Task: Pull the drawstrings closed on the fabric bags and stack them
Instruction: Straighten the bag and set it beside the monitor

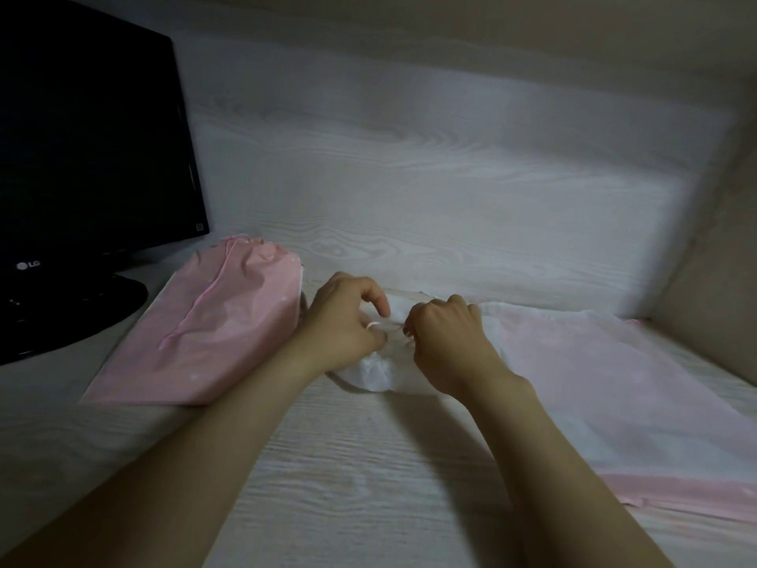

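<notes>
Your two forearms reach in from the near edge over the white wood-grain desk [368, 485]. Your left hand [344, 317] has its fingers curled, and a thin pink drawstring [372, 325] loops at its fingertips, pinched there. Your right hand [446, 342] sits just beside it, fingers curled down onto the bunched white mouth of the pale bag [614, 383]. I cannot tell whether it pinches cord or only cloth. That bag lies flat on the desk, its body spreading right from your hands and its mouth gathered between and under them. Just beside your left forearm lies a pink bag [213, 321], plump, its far end puckered and a cord trailing along its top. Beyond it, at far left, stands a black monitor [90, 157], before the pale back panel [409, 178].
</notes>
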Tool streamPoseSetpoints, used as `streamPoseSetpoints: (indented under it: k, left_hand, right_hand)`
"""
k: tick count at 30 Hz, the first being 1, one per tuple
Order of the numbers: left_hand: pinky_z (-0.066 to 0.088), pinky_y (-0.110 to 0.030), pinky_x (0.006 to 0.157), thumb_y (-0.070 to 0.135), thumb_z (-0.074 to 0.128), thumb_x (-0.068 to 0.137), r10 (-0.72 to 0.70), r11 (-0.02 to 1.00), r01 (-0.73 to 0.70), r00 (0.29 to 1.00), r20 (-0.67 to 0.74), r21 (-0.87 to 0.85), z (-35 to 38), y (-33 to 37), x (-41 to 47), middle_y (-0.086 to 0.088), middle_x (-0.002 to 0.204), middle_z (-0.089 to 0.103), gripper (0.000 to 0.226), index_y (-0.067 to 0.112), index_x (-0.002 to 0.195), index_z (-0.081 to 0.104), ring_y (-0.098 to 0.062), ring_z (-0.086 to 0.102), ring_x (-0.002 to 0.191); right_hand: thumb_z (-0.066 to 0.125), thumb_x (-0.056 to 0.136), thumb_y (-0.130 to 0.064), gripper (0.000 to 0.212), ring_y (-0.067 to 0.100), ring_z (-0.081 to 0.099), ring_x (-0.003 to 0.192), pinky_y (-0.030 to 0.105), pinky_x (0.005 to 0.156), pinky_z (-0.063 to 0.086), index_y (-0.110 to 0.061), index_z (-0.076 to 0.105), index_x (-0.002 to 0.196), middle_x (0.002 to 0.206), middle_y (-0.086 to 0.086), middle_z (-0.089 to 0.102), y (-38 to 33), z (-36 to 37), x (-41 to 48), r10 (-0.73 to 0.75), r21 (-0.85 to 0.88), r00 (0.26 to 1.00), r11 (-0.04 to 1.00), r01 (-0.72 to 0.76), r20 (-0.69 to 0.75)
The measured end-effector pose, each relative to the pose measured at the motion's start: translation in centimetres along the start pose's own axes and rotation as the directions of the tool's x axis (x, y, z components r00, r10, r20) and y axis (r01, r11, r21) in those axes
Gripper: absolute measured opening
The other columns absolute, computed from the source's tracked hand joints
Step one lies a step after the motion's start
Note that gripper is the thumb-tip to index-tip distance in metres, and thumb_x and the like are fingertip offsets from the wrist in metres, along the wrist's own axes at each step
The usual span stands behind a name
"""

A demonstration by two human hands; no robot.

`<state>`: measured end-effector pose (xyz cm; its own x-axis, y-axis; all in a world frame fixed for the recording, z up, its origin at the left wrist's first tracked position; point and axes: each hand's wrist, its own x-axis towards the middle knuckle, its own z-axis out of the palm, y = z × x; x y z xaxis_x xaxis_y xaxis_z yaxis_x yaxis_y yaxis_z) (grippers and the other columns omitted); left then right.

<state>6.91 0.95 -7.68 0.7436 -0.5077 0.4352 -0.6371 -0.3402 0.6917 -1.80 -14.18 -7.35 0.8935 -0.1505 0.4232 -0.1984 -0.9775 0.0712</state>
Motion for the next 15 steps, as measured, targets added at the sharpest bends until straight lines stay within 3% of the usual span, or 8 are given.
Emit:
streamPoseSetpoints:
  k: [3,7,10,15]
  left_hand:
    - [0.054,-0.022,0.075,-0.005,0.08,0.08,0.202,0.958,-0.179,0.976,-0.083,0.223,0.4,-0.6,0.3,0.008,0.097,0.067,0.037,0.031,0.073,0.075,-0.005,0.064,0.075]
    - [0.056,-0.028,0.089,0.0,0.072,0.092,0.213,0.935,-0.165,0.969,-0.125,0.314,0.7,-1.0,0.3,0.0,0.109,0.077,0.024,0.018,0.103,0.083,-0.017,0.071,0.096]
    - [0.056,-0.034,0.095,0.003,0.066,0.093,0.221,0.947,-0.178,0.965,-0.143,0.266,0.8,-0.6,-0.1,0.001,0.114,0.076,0.028,0.017,0.11,0.082,-0.017,0.069,0.101]
    - [0.054,-0.038,0.083,0.03,0.072,0.086,0.209,0.97,-0.2,0.976,-0.053,0.134,1.1,0.2,-0.4,0.002,0.089,0.07,0.014,0.021,0.076,0.075,-0.011,0.062,0.084]
  right_hand:
    - [0.049,0.089,-0.007,0.038,0.034,0.05,0.112,0.04,0.085,0.03,-0.022,0.068,0.119,0.116,0.006,0.066,0.3,0.0,0.0,0.062,0.076,0.998,0.995,-0.064,0.03]
    - [0.049,0.089,-0.008,0.035,0.035,0.053,0.111,0.038,0.083,0.032,-0.027,0.071,0.108,0.114,0.002,0.069,0.0,0.2,0.4,0.09,0.227,0.995,0.969,-0.098,0.045]
    - [0.046,0.091,-0.013,0.03,0.034,0.059,0.108,0.041,0.091,0.044,-0.029,0.07,0.099,0.11,-0.001,0.072,-0.2,0.5,0.7,0.1,0.367,0.994,0.924,-0.106,0.037]
    - [0.037,0.087,-0.026,0.023,0.031,0.062,0.09,0.05,0.086,0.052,-0.036,0.052,0.073,0.087,-0.003,0.069,-0.6,0.1,0.6,0.167,0.552,0.983,0.828,-0.097,-0.078]
